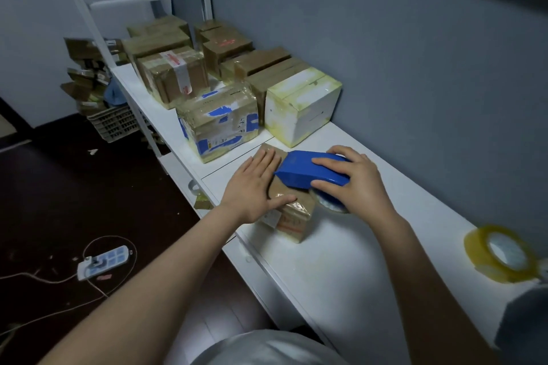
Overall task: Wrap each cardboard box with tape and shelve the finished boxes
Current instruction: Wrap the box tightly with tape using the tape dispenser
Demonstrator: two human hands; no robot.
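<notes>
A small cardboard box point(293, 213), partly covered in clear tape, lies on the white table point(341, 270) in the middle of the view. My left hand point(255, 187) presses flat on its top with straight fingers. My right hand point(355, 181) grips a blue tape dispenser point(308, 170) that sits on the box's right side, its tape roll point(329, 201) showing under my palm.
Several taped boxes stand at the back left of the table, among them a white one point(302, 104) and a blue-marked one point(219, 121). A spare yellowish tape roll point(501, 255) lies at the right. On the dark floor are a power strip point(103, 262), a crate point(118, 124) and more boxes.
</notes>
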